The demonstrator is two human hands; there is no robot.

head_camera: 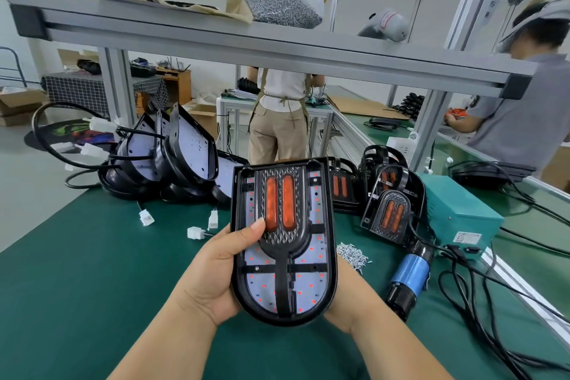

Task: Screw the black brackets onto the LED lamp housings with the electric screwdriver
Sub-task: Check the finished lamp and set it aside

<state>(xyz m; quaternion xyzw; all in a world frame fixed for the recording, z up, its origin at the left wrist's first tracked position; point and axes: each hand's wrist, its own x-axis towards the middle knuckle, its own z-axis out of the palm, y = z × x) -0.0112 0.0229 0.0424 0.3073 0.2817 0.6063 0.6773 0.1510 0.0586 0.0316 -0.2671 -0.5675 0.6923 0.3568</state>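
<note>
head camera, looking down over a green table [92, 287] on a factory line. in the centre, lifted off the table and tilted up toward the camera, is a black lamp housing [313, 256], rounded at the near end. its white board is dotted with small lit red points. a black bracket [277, 242] shaped like a spoon, with two orange oval lenses, sits inside it.

the left hand [216, 271] grips the housing's left edge. its thumb lies across the front, the tip resting on the bracket beside the left lens, and the fingers are tucked behind. the right hand [345, 302] meets the lower right edge from underneath. its fingers are hidden behind the housing, so i cannot tell how they lie.

to the right of the housing, an electric screwdriver [410, 274] with a blue and black body lies on the table, its cord trailing off to the right. a small heap of silver screws [353, 253] lies between it and the housing. behind the screwdriver stands a teal power box [456, 210], and beside that a cluster of lamps with brackets [391, 210]. at the far left, a pile of housings without brackets [185, 151] leans together, with black cables and white plugs [146, 217] spilling onto the table.

a metal shelf overhead holds a clear bag of screws [277, 3]. two other people stand at tables further back.
</note>
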